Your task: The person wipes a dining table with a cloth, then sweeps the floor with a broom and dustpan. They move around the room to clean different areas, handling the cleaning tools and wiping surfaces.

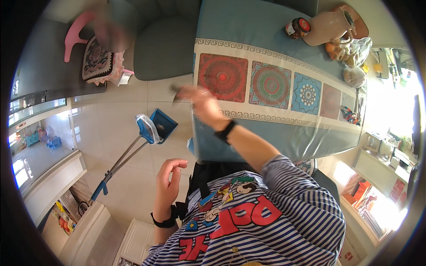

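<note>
My right hand (204, 101) is reaching over the left edge of the table, blurred by motion. Between its fingers is a small dark object (176, 91), too blurred to name. Below the hand lies the table runner (249, 83), printed with square mandala patterns. My left hand (169, 179) hangs in front of my body above the floor, its fingers loosely curved and the thumb apart, holding nothing. On the tiles to its left, a blue broom (145, 128) with plastic film about its head rests against a blue dustpan (169, 120), which has a little debris inside.
A grey chair seat (163, 46) is tucked at the table's far left. At the table's far right stand a lidded jar (297, 28), a beige pitcher (327, 28) and plastic bags of fruit (337, 50). A pink chair (78, 33) and a glass-fronted cabinet (43, 133) line the left.
</note>
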### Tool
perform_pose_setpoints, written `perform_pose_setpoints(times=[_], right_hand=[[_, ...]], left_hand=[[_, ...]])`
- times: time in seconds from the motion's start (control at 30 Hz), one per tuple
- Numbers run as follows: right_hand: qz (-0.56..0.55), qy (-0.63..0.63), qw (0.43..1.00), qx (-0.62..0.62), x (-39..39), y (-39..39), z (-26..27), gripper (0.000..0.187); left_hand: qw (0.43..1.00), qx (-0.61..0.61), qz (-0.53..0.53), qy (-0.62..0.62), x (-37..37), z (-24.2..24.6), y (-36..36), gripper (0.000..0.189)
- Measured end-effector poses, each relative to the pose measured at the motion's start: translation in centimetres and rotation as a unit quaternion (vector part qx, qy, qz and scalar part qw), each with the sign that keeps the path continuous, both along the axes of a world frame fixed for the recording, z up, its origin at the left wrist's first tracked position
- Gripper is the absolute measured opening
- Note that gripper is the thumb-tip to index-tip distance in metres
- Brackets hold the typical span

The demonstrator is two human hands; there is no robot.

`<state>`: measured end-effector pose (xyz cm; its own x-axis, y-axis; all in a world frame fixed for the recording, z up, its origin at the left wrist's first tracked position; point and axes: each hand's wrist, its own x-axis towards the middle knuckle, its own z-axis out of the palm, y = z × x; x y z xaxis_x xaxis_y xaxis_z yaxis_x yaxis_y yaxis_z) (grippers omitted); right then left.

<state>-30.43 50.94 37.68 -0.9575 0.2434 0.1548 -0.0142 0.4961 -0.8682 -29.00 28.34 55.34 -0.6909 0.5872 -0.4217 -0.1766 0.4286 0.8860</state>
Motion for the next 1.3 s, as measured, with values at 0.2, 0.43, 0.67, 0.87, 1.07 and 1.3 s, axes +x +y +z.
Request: perform_pose_setpoints(times=[0.2,0.43,0.67,0.87,1.07,1.3], right_hand=[[-0.444,-0.095,0.860,0.232,8.1,25.3,-3.0,0.040],[-0.121,-0.072,0.962,0.234,-1.7,12.3,-8.1,0.049],[0.121,0.093,0.988,0.013,-6.0,7.4,-2.2,0.050],[-0.376,-0.006,0.893,0.247,-9.3,34.7,-4.0,0.043],[-0.390,-0.095,0.864,0.304,-15.7,41.4,-9.3,0.050],[0.027,0.004,0.952,0.303,-17.9,25.7,-7.8,0.051]], left_hand=[[1.000,-0.009,0.019,-0.012,-0.7,-1.8,0.3,0.019],[0.999,-0.014,-0.030,-0.031,-1.5,-2.0,3.2,0.020],[1.000,-0.007,-0.013,0.021,-2.3,-2.2,4.6,0.020],[0.997,-0.050,0.060,-0.023,-1.9,-4.0,2.4,0.019],[0.991,-0.089,0.090,-0.054,-1.3,-4.7,1.4,0.022],[0.992,-0.071,0.064,-0.084,-2.2,-5.4,2.6,0.018]])
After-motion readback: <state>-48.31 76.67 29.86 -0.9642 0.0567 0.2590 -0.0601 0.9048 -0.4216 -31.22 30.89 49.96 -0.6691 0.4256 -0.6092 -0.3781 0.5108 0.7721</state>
